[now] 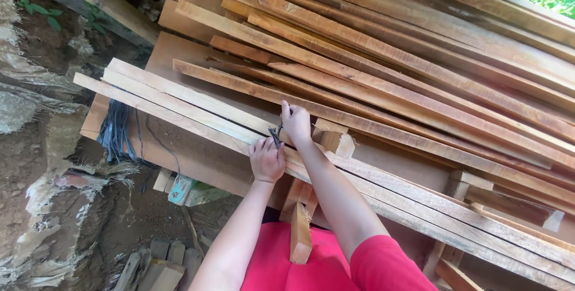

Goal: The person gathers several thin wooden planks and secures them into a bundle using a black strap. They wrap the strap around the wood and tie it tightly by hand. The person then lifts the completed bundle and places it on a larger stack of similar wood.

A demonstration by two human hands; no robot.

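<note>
A large stack of rough reddish-brown planks (419, 69) is laid slantwise across the upper and right part of the view, and everything else is placed relative to it. Under the stack a broad flat board (197, 159) is seen, serving as a work surface. Along the lower left edge of the stack a bundle of pale, narrow wooden slats (179, 102) is laid parallel to the planks, its left ends jutting past the board.

Below the stack, at the bottom of the view, a red garment (323, 261) is worn by the person, and a short offcut of wood (299, 234) is stood against it. Further left of the stack, a bunch of dark blue-grey plastic strapping (117, 132) is hung over the board's edge above bare muddy ground (54, 207).

Both hands are set on the pale slats, just at the near edge of the stack. The right hand (296, 122) is closed, with a thin dark tie (277, 135) pinched between fingers and thumb and drawn upward. The left hand (267, 160) is pressed knuckles-up on the slats just below, its fingers curled and closed on the lower end of the same tie. The tie is thus held between the two hands, directly over the slat bundle.
</note>
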